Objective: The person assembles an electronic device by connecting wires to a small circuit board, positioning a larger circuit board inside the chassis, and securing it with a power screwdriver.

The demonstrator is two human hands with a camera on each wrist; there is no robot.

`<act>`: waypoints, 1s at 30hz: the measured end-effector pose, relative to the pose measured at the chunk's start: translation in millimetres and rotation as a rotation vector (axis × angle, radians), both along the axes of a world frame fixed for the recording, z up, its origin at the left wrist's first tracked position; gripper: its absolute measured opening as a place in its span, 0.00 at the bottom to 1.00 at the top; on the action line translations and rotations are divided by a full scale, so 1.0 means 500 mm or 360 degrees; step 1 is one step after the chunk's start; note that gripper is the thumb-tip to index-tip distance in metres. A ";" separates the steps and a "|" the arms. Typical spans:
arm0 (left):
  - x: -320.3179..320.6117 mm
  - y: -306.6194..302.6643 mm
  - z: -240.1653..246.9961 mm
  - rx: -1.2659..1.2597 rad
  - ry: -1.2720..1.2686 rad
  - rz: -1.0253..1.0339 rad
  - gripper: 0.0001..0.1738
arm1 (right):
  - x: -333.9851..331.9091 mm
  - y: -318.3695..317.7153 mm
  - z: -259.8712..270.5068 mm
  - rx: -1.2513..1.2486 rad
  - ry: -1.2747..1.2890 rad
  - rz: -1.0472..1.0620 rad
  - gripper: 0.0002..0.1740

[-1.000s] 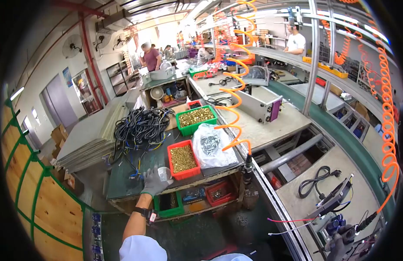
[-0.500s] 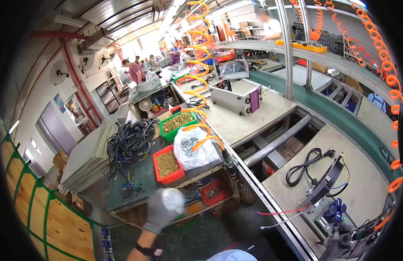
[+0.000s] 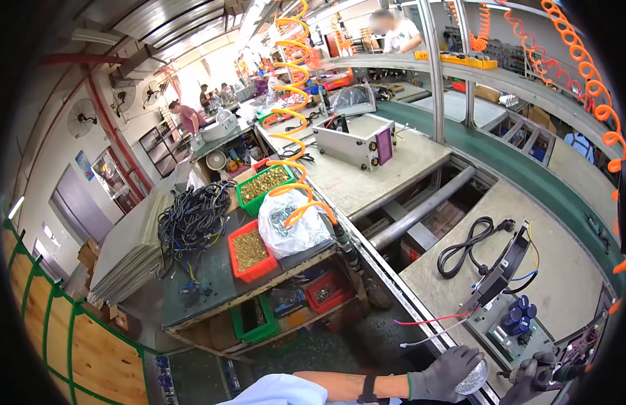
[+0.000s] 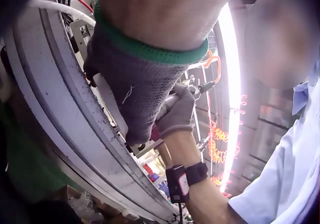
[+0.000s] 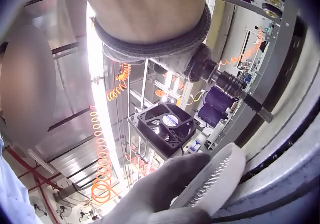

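In the head view my gloved left hand [image 3: 447,375] grips a round white dish [image 3: 472,378] at the workbench's near edge. The right wrist view shows screws standing in rows in this dish [image 5: 220,179]. Beside it my gloved right hand [image 3: 527,383] grips an air screwdriver [image 3: 571,370], whose bit [image 5: 257,107] shows in the right wrist view. Just beyond the hands lies a circuit board with blue capacitors [image 3: 519,316]. A black fan [image 3: 505,266] stands on edge behind the board, with red and white wires trailing leftward. The left wrist view shows both hands close together.
A coiled black cord [image 3: 461,250] lies behind the fan. On the left table are a red bin [image 3: 251,252] and a green bin [image 3: 264,187] of brass parts, a plastic bag [image 3: 293,223] and black cables [image 3: 195,219]. A metal case [image 3: 347,145] stands farther back. An orange hose hangs over the bench.
My left hand has moved right, from beside the red bin to near my right hand, carrying the round dish. The head view has shifted to the right.
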State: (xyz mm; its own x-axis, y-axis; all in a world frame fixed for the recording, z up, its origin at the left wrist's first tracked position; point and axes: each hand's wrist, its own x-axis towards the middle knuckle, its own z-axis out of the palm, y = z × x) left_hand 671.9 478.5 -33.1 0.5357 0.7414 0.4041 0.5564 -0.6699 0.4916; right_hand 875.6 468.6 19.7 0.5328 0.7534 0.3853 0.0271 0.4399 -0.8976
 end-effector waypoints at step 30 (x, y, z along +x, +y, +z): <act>0.035 0.048 -0.044 0.0132 -0.0098 -0.0209 0.42 | 0.009 -0.018 0.009 -0.0251 -0.0500 0.0221 0.12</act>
